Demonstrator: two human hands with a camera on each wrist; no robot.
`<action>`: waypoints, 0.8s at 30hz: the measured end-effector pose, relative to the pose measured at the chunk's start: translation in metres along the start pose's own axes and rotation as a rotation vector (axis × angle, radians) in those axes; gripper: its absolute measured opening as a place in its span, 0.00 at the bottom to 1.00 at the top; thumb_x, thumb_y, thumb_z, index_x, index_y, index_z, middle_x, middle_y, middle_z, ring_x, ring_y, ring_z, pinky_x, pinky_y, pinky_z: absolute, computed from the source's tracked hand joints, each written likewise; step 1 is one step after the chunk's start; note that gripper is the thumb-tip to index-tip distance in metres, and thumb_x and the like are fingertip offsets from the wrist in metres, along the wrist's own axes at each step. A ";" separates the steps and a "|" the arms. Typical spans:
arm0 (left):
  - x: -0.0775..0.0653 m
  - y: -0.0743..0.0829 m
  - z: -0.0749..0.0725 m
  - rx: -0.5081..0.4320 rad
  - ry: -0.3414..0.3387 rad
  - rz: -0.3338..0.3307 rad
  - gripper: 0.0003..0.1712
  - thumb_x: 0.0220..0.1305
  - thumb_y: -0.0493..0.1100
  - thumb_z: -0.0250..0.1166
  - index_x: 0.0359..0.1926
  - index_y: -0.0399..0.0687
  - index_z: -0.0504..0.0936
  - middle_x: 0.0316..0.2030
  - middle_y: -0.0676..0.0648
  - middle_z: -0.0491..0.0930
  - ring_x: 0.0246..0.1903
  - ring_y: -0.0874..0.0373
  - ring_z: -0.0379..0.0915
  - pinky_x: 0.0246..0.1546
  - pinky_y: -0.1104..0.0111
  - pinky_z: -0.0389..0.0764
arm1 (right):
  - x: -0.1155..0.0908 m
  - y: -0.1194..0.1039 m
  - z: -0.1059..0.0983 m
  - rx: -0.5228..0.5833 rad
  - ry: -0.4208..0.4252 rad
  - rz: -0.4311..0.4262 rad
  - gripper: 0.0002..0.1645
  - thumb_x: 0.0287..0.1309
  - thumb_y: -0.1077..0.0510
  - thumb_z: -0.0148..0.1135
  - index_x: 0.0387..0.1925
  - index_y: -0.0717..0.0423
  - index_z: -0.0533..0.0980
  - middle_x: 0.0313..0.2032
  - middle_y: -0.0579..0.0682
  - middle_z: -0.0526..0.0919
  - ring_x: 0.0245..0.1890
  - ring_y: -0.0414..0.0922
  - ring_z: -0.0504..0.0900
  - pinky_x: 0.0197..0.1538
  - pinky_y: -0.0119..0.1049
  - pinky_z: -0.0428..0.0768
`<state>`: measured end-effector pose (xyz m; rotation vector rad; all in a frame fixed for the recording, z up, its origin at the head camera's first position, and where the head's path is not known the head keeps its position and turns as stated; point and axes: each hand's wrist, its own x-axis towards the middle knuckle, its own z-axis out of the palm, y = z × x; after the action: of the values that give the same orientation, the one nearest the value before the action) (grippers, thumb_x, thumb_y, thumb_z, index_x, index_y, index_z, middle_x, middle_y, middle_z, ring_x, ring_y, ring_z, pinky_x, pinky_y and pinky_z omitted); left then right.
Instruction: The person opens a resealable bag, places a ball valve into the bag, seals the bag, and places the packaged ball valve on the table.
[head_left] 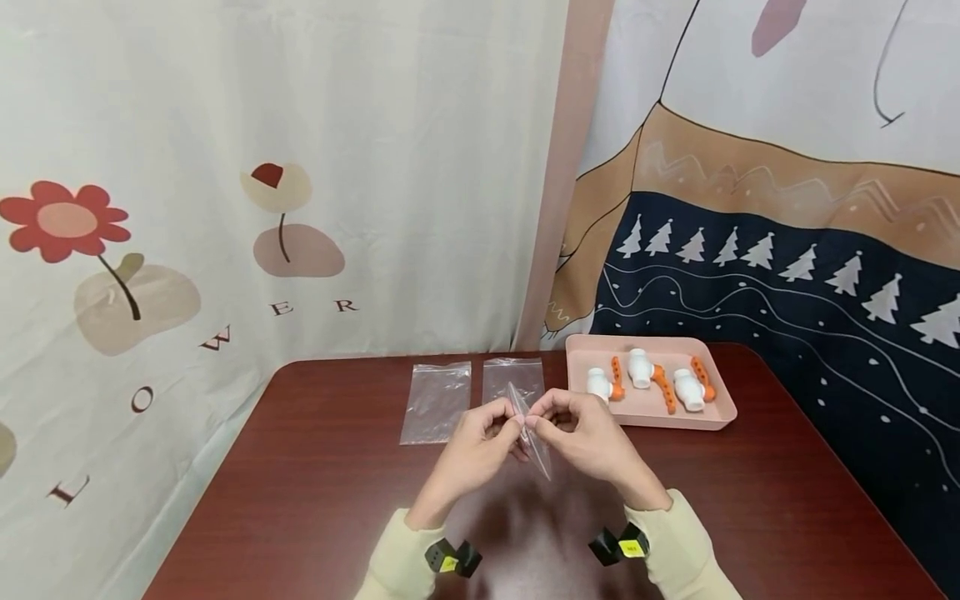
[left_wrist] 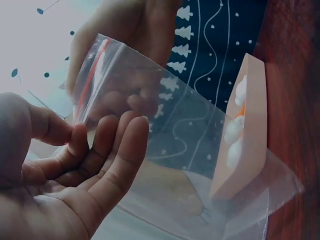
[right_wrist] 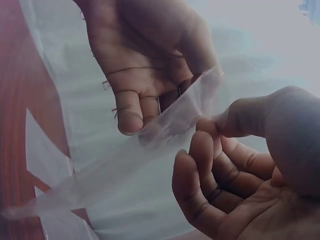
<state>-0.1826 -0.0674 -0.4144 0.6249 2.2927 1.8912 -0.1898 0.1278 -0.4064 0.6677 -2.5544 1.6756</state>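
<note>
Wears, nearest, cream sleeves [head_left: 397,554] at both wrists, with one black wrist camera [head_left: 468,560] at seven o'clock of the meeting hands and another at five. Pinches a clear zip-lock bag [left_wrist: 195,125] at its zip edge between thumb and forefinger of the left hand [head_left: 476,454], other fingers loosely bent; pinches it as well between thumb and forefinger of the right hand [head_left: 596,442], close beside, other fingers likewise bent. Holds the bag at the centre of the clock, edge-on in the head view, slanting from eleven o'clock to five, with a red line [left_wrist: 93,75] along the zip. Cannot tell whether the seal is parted. Has, farther on, a flat bag [head_left: 431,404] at ten o'clock, partly hidden by the left hand, and a second flat bag [head_left: 525,373] at twelve, both lying on the red-brown table [head_left: 300,500]. Has at two o'clock a pink tray [head_left: 637,410] holding three white ball valves [head_left: 640,368] with orange handles, near one another. Faces, beyond, a white curtain [head_left: 420,167] from nine to twelve, printed with a red flower at ten, and a printed cloth [head_left: 750,333] with pale fir trees on navy from one to three.
</note>
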 end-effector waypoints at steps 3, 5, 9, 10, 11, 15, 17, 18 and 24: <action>-0.001 0.001 0.001 0.039 0.021 -0.004 0.12 0.76 0.35 0.54 0.33 0.40 0.80 0.31 0.40 0.84 0.30 0.44 0.85 0.34 0.59 0.89 | -0.001 -0.002 0.003 -0.046 0.018 -0.031 0.02 0.64 0.59 0.69 0.34 0.49 0.82 0.28 0.44 0.84 0.25 0.37 0.79 0.30 0.28 0.80; -0.002 0.001 0.002 0.073 0.032 -0.004 0.12 0.75 0.35 0.54 0.34 0.41 0.81 0.32 0.42 0.85 0.31 0.44 0.85 0.33 0.63 0.88 | -0.001 -0.002 0.004 -0.078 0.034 -0.048 0.04 0.63 0.60 0.69 0.33 0.47 0.82 0.26 0.42 0.83 0.24 0.36 0.78 0.28 0.29 0.79; -0.003 0.001 0.003 0.156 0.051 -0.007 0.11 0.73 0.35 0.55 0.31 0.43 0.80 0.30 0.41 0.85 0.31 0.46 0.85 0.32 0.69 0.86 | -0.001 -0.002 0.007 -0.152 0.059 -0.088 0.07 0.59 0.63 0.68 0.31 0.46 0.81 0.24 0.39 0.81 0.24 0.34 0.76 0.29 0.28 0.78; -0.003 0.002 0.004 0.172 0.053 -0.007 0.11 0.72 0.35 0.55 0.31 0.44 0.79 0.30 0.41 0.85 0.31 0.46 0.85 0.32 0.69 0.86 | -0.001 -0.002 0.007 -0.170 0.067 -0.101 0.08 0.58 0.63 0.68 0.30 0.46 0.81 0.23 0.39 0.80 0.24 0.34 0.76 0.29 0.28 0.78; -0.004 0.002 0.003 0.187 0.058 -0.009 0.11 0.71 0.34 0.55 0.30 0.44 0.78 0.29 0.41 0.85 0.30 0.47 0.86 0.31 0.69 0.86 | -0.001 -0.002 0.007 -0.187 0.076 -0.111 0.08 0.57 0.64 0.68 0.29 0.46 0.80 0.23 0.38 0.79 0.24 0.33 0.76 0.29 0.28 0.78; -0.006 0.004 0.001 0.244 0.082 -0.035 0.11 0.68 0.34 0.55 0.27 0.45 0.76 0.28 0.45 0.85 0.29 0.54 0.87 0.30 0.70 0.85 | -0.002 -0.002 0.004 -0.245 0.108 -0.144 0.10 0.54 0.65 0.68 0.28 0.46 0.79 0.21 0.38 0.77 0.22 0.33 0.74 0.28 0.27 0.76; -0.007 0.006 -0.001 0.264 0.093 -0.056 0.11 0.66 0.34 0.55 0.26 0.45 0.76 0.27 0.47 0.86 0.29 0.57 0.87 0.30 0.70 0.85 | -0.002 -0.002 0.002 -0.256 0.109 -0.140 0.10 0.54 0.65 0.68 0.27 0.46 0.79 0.21 0.38 0.77 0.22 0.33 0.73 0.27 0.27 0.76; -0.007 0.006 -0.002 0.269 0.096 -0.067 0.11 0.65 0.34 0.55 0.25 0.45 0.76 0.27 0.47 0.86 0.28 0.57 0.87 0.30 0.70 0.85 | -0.002 -0.002 0.001 -0.262 0.107 -0.140 0.10 0.54 0.65 0.68 0.27 0.47 0.79 0.21 0.38 0.77 0.22 0.33 0.73 0.27 0.27 0.76; -0.007 0.008 -0.010 0.266 0.104 -0.104 0.11 0.63 0.33 0.54 0.23 0.43 0.76 0.25 0.44 0.88 0.27 0.55 0.88 0.29 0.69 0.87 | -0.002 -0.001 -0.003 -0.279 0.093 -0.130 0.10 0.53 0.66 0.67 0.26 0.46 0.79 0.22 0.38 0.77 0.23 0.34 0.74 0.28 0.27 0.76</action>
<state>-0.1780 -0.0778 -0.4054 0.4316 2.6122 1.6239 -0.1885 0.1310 -0.4046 0.6992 -2.5480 1.2488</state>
